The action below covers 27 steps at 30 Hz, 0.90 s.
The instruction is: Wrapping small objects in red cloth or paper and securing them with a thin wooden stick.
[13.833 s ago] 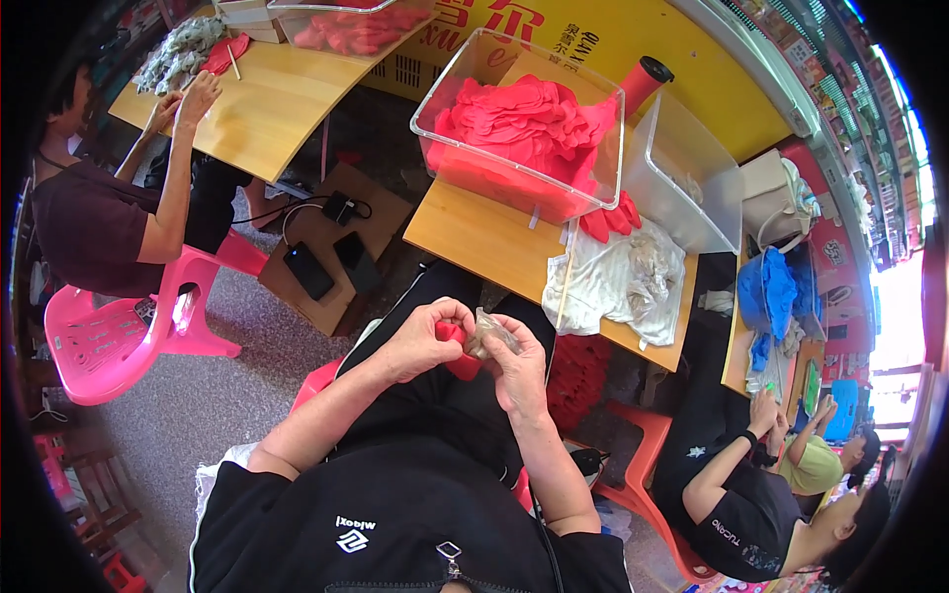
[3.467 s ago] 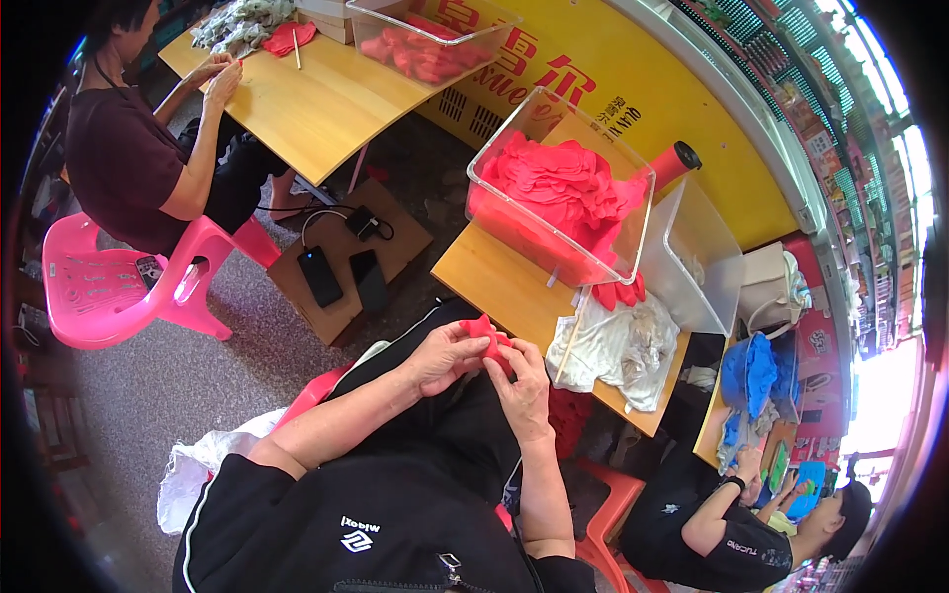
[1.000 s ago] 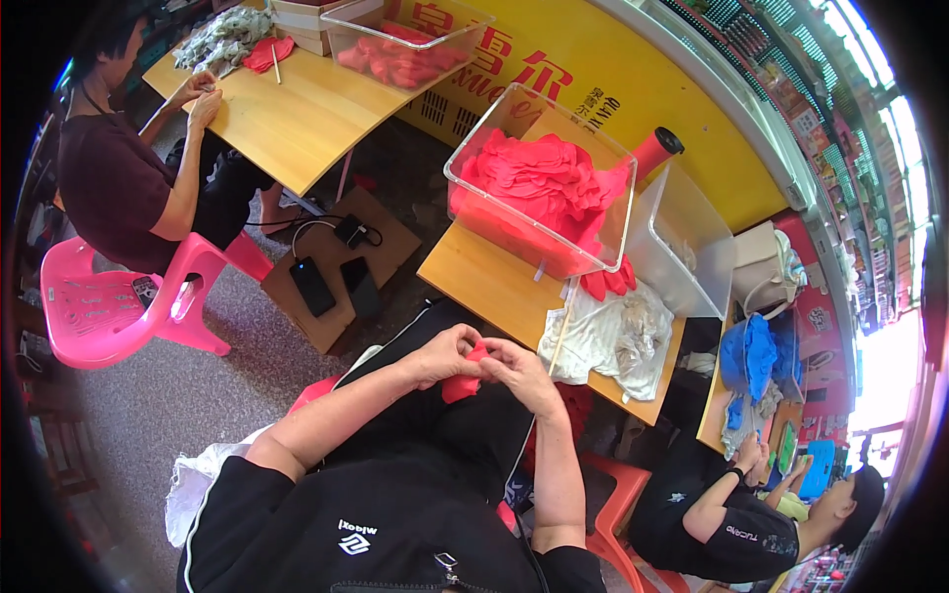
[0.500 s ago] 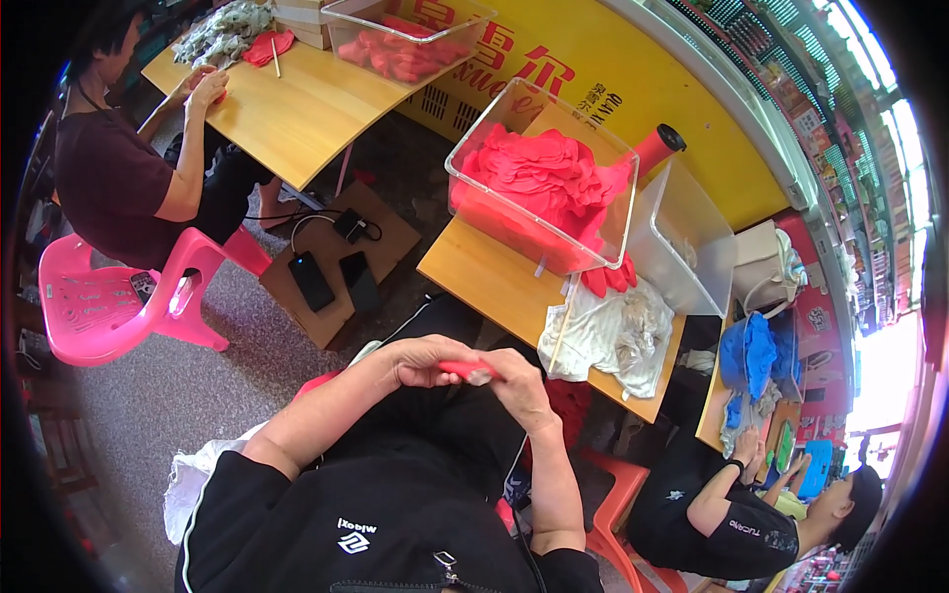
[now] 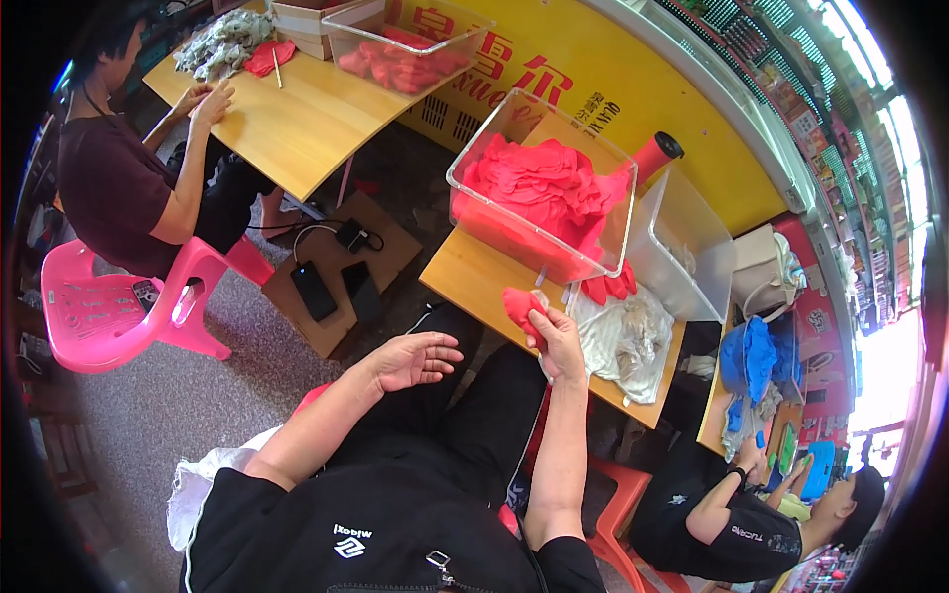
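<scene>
A small red soft piece, cloth-like (image 5: 517, 307), is pinched in my right hand (image 5: 560, 346), raised at the front edge of the wooden table (image 5: 484, 277). My left hand (image 5: 419, 362) holds nothing; palm up and fingers apart, it hangs above my dark trousers. Just beyond my right hand stands a clear plastic bin (image 5: 630, 212), heaped with flat red pieces (image 5: 544, 183). A few more red pieces (image 5: 611, 286) lie between that bin and a white cloth (image 5: 598, 336) on the table.
An upright clear bin (image 5: 692, 237) and a dark-topped red cylinder (image 5: 656, 156) stand right of the heap. At left, a person sits on a pink chair (image 5: 99, 316) by another table (image 5: 287, 138). Phones lie on cardboard (image 5: 386, 242). Another person (image 5: 732, 504) works at right.
My hands have parted. The right one has carried the red piece up and right toward the table, while the left has let go and opened.
</scene>
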Tool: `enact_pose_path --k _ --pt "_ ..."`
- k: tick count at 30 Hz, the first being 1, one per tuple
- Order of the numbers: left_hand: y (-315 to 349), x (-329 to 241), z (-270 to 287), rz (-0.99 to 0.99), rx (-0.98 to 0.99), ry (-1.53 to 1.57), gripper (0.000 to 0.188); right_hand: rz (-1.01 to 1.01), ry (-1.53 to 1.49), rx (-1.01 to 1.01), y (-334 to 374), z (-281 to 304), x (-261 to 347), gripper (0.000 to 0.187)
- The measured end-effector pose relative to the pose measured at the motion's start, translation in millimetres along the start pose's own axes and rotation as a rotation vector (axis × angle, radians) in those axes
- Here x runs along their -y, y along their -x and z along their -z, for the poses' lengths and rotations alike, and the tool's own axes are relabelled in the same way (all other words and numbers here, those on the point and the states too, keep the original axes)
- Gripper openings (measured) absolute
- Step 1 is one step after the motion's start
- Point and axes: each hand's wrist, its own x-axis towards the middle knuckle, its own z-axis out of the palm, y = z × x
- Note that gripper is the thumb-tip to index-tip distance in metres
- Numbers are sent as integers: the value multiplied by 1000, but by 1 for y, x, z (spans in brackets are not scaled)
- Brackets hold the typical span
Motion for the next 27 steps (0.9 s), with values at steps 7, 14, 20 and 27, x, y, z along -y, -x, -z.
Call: enact_pose_path --k 7,14,20,27 --pt "-12 4 -27 -75 -26 -136 29 91 522 -61 25 -21 6 22" --pt "-15 4 -59 -399 -73 -336 21 75 327 181 65 -44 23 22" --pt "-3 -5 -68 -531 -52 -240 27 201 239 65 83 -43 18 36" --pt "11 -14 -75 -393 44 -358 31 374 465 -35 91 -47 21 21"
